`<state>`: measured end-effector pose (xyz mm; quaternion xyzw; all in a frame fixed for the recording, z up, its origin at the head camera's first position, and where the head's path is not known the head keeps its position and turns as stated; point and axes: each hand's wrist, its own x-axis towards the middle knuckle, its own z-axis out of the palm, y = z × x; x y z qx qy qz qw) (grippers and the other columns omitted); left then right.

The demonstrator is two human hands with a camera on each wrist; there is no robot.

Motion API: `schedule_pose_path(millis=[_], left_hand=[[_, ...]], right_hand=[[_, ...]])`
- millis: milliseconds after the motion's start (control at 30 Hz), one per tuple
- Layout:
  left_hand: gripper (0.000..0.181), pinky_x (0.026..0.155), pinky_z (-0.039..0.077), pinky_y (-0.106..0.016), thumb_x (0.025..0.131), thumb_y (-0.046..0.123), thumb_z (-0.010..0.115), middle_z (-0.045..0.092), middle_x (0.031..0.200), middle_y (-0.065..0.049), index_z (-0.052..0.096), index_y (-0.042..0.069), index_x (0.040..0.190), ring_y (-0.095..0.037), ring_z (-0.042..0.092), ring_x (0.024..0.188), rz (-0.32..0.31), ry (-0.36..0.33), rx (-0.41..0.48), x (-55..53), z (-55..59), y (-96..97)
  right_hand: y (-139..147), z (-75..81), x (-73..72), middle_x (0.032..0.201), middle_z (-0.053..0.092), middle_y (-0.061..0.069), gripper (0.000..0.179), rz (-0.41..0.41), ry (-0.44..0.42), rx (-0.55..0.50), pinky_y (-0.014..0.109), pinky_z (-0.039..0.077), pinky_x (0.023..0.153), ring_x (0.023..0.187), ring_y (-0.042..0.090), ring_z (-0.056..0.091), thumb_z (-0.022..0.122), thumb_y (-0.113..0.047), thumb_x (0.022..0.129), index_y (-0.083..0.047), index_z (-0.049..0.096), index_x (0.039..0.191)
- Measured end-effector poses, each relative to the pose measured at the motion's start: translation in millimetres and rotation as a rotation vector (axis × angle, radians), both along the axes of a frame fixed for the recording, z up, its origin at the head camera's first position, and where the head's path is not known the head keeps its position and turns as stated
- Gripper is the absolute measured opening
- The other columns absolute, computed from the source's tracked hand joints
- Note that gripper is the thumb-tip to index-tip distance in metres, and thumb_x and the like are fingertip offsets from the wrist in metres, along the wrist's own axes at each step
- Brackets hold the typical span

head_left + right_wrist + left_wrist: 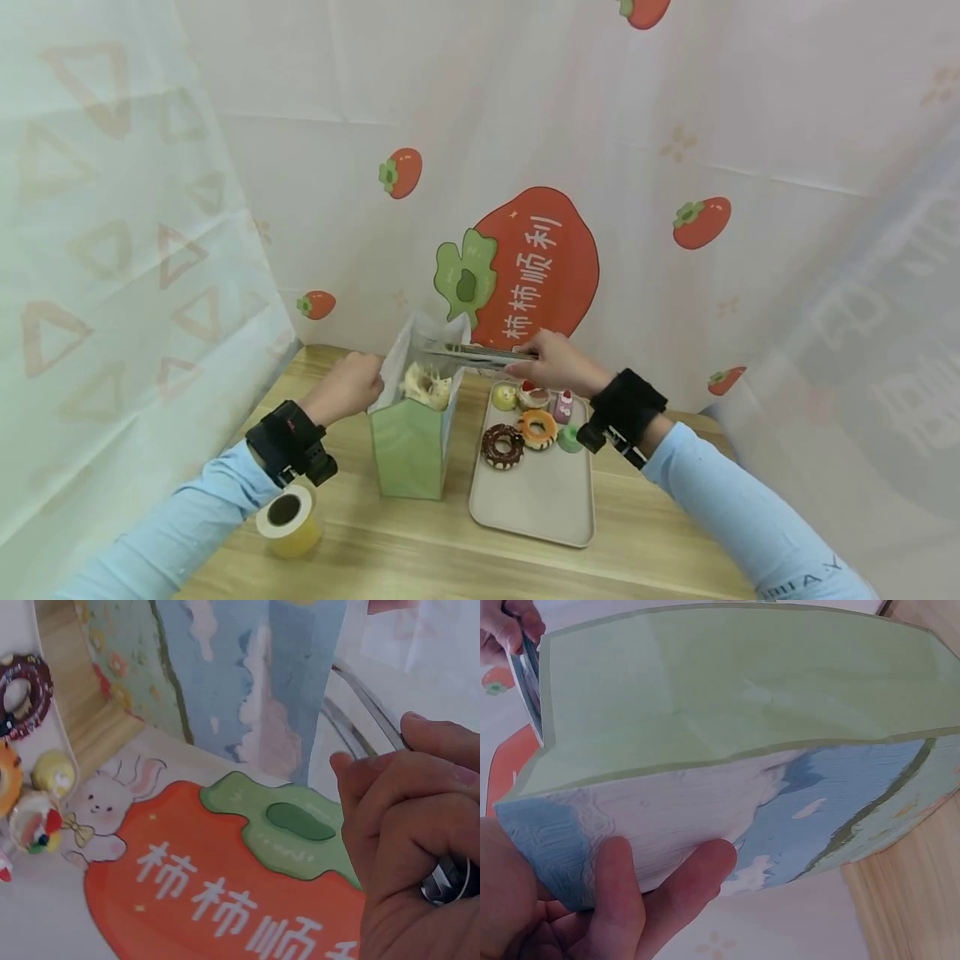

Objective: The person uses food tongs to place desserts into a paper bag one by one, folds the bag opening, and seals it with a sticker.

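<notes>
While the left hand (351, 385) grips the upper rim of the paper bag (411, 442), thumb and fingers curled round its wall, the right hand (553, 360) is closed round the handle end of metal tongs (472, 355). Their tips reach across the bag's open mouth, just above a pale doughnut (426, 385) sitting inside. The bag stands upright near the tabletop's (420, 550) far edge, just beside the left rim of a beige tray (540, 508) of small pastries.

head view above, wrist views close, sharing bag (411, 433)
</notes>
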<state>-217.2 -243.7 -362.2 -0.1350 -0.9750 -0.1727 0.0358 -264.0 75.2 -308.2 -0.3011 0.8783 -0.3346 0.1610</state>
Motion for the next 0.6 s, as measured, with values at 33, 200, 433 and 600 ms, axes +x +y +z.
schedule_pose_path(millis=[33,200,433,600], left_hand=[[0.018,0.057,0.041,-0.032,0.089,-0.004,0.050,0.051,0.066,-0.006,0.062,-0.006,0.102,-0.018,0.049,0.058,-0.002,0.005,-0.001,0.1,0.2,0.4],[0.011,0.056,0.040,-0.031,0.089,-0.004,0.050,0.048,0.066,-0.004,0.060,-0.002,0.084,-0.019,0.047,0.059,-0.005,0.006,-0.009,0.0,0.4,1.5],[0.019,0.054,0.037,-0.029,0.087,-0.004,0.051,0.045,0.063,-0.003,0.054,0.004,0.070,-0.017,0.045,0.056,-0.005,-0.001,-0.013,-1.4,-0.5,-0.1],[0.019,0.054,0.037,-0.029,0.086,-0.005,0.051,0.045,0.062,-0.003,0.053,0.004,0.070,-0.018,0.045,0.056,-0.006,0.005,-0.022,-3.2,-0.8,-0.7]], right_hand=[[-5.1,2.8,-0.5,0.057,0.029,-0.002,0.030,0.009,0.040,0.040,0.026,0.033,0.055,0.049,0.013,0.032,0.066,-0.016,0.095,-0.010,0.055,0.068],[-32.0,12.0,-3.9,0.054,0.035,-0.004,0.017,0.062,0.162,0.186,0.025,0.027,0.054,0.049,0.011,0.027,0.069,-0.016,0.092,-0.005,0.072,0.079],[-44.5,15.5,-6.2,0.059,0.048,-0.001,0.015,0.077,0.198,0.257,0.025,0.028,0.056,0.053,0.012,0.029,0.070,-0.016,0.092,-0.004,0.076,0.087],[-39.5,17.9,-7.4,0.057,0.044,-0.002,0.016,0.076,0.178,0.236,0.025,0.029,0.055,0.052,0.012,0.029,0.071,-0.018,0.092,-0.003,0.076,0.091]])
